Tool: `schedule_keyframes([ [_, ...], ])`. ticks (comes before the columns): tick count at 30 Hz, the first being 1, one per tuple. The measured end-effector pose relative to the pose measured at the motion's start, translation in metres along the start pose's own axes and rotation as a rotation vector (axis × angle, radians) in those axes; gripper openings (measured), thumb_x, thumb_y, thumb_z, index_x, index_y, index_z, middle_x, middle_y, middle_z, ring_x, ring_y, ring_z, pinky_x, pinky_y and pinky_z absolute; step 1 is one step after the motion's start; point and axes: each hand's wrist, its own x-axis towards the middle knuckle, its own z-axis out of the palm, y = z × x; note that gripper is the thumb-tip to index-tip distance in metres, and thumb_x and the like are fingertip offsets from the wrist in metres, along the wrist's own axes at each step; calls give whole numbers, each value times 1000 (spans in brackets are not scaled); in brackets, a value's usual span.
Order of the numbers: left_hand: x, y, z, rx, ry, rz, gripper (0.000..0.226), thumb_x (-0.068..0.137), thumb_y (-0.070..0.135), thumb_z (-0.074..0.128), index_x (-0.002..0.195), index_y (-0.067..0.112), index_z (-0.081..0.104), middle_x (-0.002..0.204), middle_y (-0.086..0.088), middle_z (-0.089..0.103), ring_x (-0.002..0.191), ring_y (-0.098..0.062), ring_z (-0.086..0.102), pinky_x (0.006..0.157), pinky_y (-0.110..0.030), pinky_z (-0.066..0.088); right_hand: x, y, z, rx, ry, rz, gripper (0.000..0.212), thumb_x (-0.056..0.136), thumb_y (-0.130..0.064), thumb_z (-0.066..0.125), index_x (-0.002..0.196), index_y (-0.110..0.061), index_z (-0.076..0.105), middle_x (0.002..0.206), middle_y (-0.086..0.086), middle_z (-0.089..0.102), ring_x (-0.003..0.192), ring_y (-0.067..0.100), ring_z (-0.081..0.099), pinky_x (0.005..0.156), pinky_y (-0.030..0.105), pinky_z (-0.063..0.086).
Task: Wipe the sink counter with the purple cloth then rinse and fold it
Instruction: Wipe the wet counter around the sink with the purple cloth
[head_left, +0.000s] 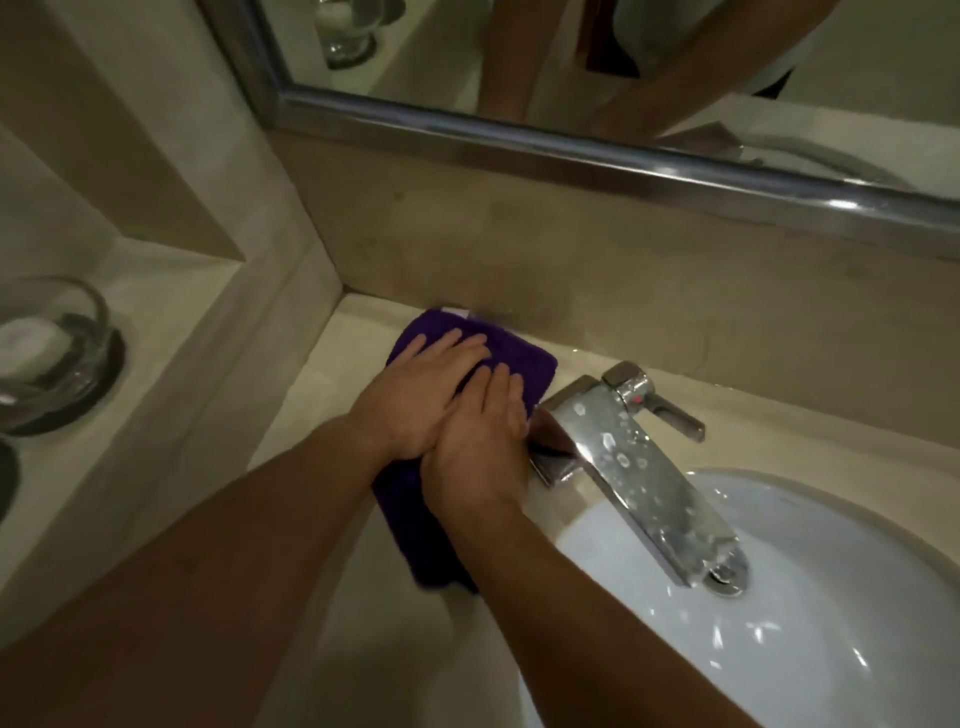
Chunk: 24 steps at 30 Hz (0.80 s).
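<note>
Head view: the purple cloth (522, 366) lies on the beige surface (322, 405) near the middle of the picture. It runs from the back wall at 12 o'clock down toward 6 o'clock, just beside the basin's rim. Both hands press flat on it. The left hand (421, 395) lies with its fingers (457, 345) straight and close together, pointing to 1 o'clock. The right hand (478, 441) touches the left one at its 4 o'clock side, fingers likewise straight and holding nothing. The chrome faucet (639, 467) stands at 3 o'clock from the hands, its spout reaching over the white sink basin (779, 649) at 4 o'clock. A glass dish (62, 358) sits on a ledge at 9 o'clock, and a mirror frame (519, 140) crosses at 12 o'clock.
</note>
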Motion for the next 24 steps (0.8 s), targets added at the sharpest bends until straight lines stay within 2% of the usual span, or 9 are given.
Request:
schedule_keyframes([
  [3, 18, -13, -12, 90, -83, 131, 58, 103, 35, 41, 156, 24, 21, 165, 8, 15, 152, -9, 6, 121, -29, -1, 17, -12, 0, 75, 35, 139, 93, 95, -34, 56, 156, -2, -6, 165, 20, -6, 152, 34, -10, 122, 42, -3],
  [6, 20, -25, -5, 121, -69, 204, 58, 101, 40, 34, 156, 25, 21, 164, 9, 16, 151, -8, 7, 121, -27, -3, 19, -18, 7, 120, 137, 166, 89, 95, -33, 53, 156, -2, -3, 164, 21, -4, 152, 35, -9, 120, 43, -7],
  [10, 8, -24, 12, 45, 143, 219, 53, 99, 36, 35, 149, 19, 42, 157, -1, 37, 148, -18, 26, 122, -43, 18, 3, -4, 12, 169, 179, 20, 87, 92, -22, 51, 158, -7, -4, 166, 10, -6, 151, 25, -17, 116, 32, -16],
  [11, 3, -22, 15, 63, 208, 216, 52, 98, 34, 37, 146, 17, 46, 155, -3, 42, 146, -21, 32, 120, -46, 23, -3, 1, 12, 163, 209, -35, 83, 91, -21, 49, 158, -8, 2, 167, 8, -1, 152, 23, -13, 116, 29, -13],
  [15, -15, -19, 19, 15, 375, 51, 50, 95, 37, 46, 138, 14, 57, 145, -12, 52, 134, -29, 47, 110, -49, 37, -22, 4, 8, 137, 282, -156, 69, 85, -22, 42, 152, -7, 32, 159, 12, 32, 151, 26, 20, 120, 37, 19],
  [18, -27, -24, 15, -44, 346, 64, 55, 92, 39, 45, 139, 12, 56, 145, -13, 51, 135, -31, 47, 109, -51, 38, -23, -6, -14, 40, 88, -63, 71, 92, -23, 48, 155, -5, 22, 161, 17, 23, 150, 30, 20, 121, 37, 22],
  [19, -32, -28, 14, -37, 304, 102, 58, 91, 41, 45, 141, 13, 54, 147, -12, 49, 137, -31, 44, 111, -51, 35, -20, -9, -22, -14, 16, -23, 70, 94, -24, 50, 154, -4, 21, 158, 18, 24, 147, 31, 23, 117, 38, 29],
  [21, -42, -37, 8, 0, 196, 169, 64, 88, 46, 49, 145, 16, 49, 151, -8, 45, 140, -27, 40, 115, -48, 31, -13, -16, -37, -161, -89, 22, 67, 93, -25, 58, 148, -2, 26, 145, 18, 35, 133, 30, 38, 103, 37, 44],
  [24, -49, -43, -7, 34, 1, 131, 71, 88, 52, 58, 151, 24, 39, 156, 3, 37, 144, -19, 32, 115, -39, 31, -2, -26, -50, -325, -181, 20, 61, 93, -21, 62, 142, 1, 33, 136, 21, 43, 123, 32, 45, 94, 39, 49],
])
